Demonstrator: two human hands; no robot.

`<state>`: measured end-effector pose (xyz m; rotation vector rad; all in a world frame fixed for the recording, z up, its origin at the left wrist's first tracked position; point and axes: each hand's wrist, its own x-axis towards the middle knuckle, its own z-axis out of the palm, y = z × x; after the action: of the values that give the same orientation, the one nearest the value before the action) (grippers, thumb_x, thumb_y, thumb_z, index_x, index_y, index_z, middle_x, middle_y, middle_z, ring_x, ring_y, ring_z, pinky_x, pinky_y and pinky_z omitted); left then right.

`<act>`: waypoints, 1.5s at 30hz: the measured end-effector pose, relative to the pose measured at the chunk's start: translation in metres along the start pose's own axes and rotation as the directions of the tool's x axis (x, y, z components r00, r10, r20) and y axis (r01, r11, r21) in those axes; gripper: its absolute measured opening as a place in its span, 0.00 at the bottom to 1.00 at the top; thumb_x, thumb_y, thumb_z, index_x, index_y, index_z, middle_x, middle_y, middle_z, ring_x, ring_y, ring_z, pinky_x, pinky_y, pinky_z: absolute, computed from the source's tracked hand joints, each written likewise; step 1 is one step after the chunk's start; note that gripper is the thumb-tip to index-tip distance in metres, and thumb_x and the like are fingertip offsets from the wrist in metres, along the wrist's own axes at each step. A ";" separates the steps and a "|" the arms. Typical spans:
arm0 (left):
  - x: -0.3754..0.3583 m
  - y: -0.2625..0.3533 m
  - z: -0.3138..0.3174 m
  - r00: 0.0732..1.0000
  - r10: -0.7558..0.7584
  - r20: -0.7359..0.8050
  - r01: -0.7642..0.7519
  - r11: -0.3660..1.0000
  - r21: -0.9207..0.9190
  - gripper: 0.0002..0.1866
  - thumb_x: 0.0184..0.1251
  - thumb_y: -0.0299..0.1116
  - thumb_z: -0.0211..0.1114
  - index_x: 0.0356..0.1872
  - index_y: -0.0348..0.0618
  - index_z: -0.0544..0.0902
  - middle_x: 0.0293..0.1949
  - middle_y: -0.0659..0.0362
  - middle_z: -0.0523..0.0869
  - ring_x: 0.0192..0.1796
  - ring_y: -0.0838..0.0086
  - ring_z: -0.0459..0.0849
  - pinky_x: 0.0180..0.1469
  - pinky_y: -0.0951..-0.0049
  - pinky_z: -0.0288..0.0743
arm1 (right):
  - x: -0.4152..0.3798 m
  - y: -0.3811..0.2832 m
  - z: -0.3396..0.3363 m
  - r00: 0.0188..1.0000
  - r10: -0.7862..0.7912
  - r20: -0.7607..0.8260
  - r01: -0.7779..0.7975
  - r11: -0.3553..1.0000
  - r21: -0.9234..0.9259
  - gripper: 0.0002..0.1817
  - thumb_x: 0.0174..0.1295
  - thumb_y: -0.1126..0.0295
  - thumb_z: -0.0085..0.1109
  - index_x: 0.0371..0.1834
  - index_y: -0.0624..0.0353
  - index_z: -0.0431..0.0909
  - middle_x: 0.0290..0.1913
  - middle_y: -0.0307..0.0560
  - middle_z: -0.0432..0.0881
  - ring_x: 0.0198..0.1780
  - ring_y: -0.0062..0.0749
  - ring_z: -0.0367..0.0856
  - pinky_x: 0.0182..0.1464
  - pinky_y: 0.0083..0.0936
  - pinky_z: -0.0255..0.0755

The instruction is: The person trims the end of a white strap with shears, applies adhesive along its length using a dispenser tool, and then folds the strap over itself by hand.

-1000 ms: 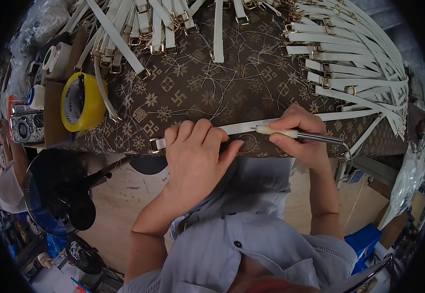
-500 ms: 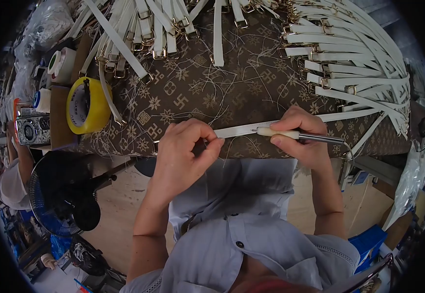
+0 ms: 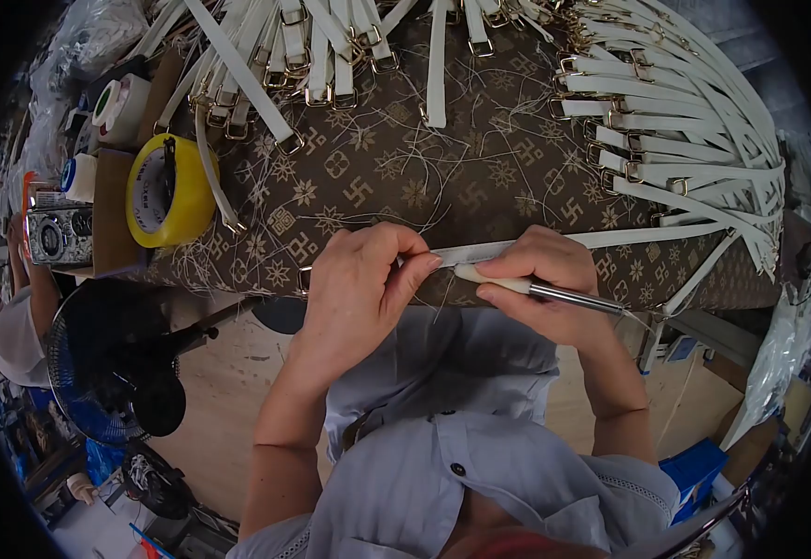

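Note:
A long white strap [image 3: 652, 238] lies across the near part of the brown patterned cloth [image 3: 396, 186]. My left hand [image 3: 359, 289] pinches it between thumb and fingers, and a metal buckle [image 3: 305, 278] shows just left of that hand. Closed round a pen-like tool [image 3: 568, 296] with a pale grip and metal shaft, my right hand [image 3: 550, 284] rests by the strap. The tool's front end is at the strap, a little right of my left fingertips; its fine tip is hard to see. A thin cord trails from its back end.
Buckled white straps are heaped at the back [image 3: 331, 47] and right [image 3: 694, 149]. Loose threads litter the cloth. A yellow tape roll [image 3: 202, 191], thread spools [image 3: 126, 110] and a box [image 3: 116, 214] stand left. Below are a black fan [image 3: 112, 363] and another person's arm [image 3: 40, 298].
My right hand and the tool have moved left and slightly down, closer to my left hand. My left hand has shifted slightly right. The whole view has shifted a little.

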<state>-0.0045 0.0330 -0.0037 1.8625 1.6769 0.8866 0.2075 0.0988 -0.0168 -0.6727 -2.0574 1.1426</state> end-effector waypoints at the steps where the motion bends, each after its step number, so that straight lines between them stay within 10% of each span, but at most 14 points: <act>1: 0.000 0.000 -0.001 1.000 -0.002 -0.002 0.002 1.000 -0.001 0.09 0.62 0.34 0.67 0.34 0.44 0.76 0.23 0.61 0.80 0.26 0.66 0.79 0.34 0.66 0.68 | 0.000 0.000 0.000 1.000 -0.002 -0.003 0.002 1.000 -0.005 0.12 0.45 0.76 0.74 0.34 0.57 0.85 0.27 0.39 0.83 0.28 0.30 0.79 0.31 0.25 0.69; 45: 0.002 0.001 0.000 1.000 0.017 0.011 -0.017 0.996 0.088 0.10 0.68 0.39 0.62 0.37 0.44 0.74 0.25 0.60 0.82 0.30 0.65 0.83 0.36 0.65 0.69 | 0.000 -0.001 0.002 1.000 -0.017 0.018 0.018 0.999 -0.046 0.13 0.45 0.77 0.74 0.36 0.58 0.85 0.30 0.41 0.84 0.28 0.30 0.78 0.30 0.24 0.71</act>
<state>-0.0037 0.0351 -0.0024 1.9385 1.7221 0.8208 0.2064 0.0973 -0.0170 -0.6674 -2.1055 1.0977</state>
